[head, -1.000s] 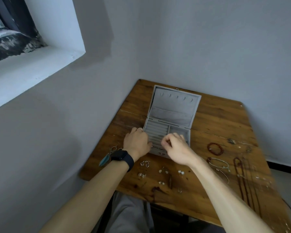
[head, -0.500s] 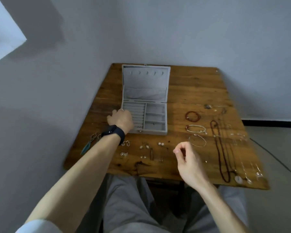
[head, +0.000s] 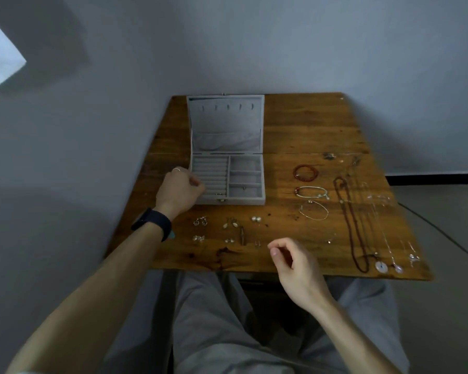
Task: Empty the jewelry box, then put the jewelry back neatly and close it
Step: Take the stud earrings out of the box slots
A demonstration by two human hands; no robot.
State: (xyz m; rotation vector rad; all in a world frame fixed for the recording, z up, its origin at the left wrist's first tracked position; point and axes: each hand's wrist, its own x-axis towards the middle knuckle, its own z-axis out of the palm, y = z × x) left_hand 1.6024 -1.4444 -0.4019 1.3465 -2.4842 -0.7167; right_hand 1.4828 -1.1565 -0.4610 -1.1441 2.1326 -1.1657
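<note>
The left hand (head: 179, 191), fingers curled, rests against the left front corner of the open grey velvet jewelry box (head: 227, 122) on the brown wooden table (head: 308, 125); grip unconfirmed. The right hand (head: 297, 265) hovers at the near edge, thumb and forefinger pinched; contents indiscernible.

Wooden table (head: 308, 125), grey wall (head: 254, 44), black cable (head: 443, 233) across floor (head: 457, 292)

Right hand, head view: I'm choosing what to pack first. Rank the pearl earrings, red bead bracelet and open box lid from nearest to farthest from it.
From the right hand:
1. Pearl earrings, just ahead, slightly left.
2. Red bead bracelet, farther back, almost straight ahead.
3. Box lid, farthest back, on the left.
</note>
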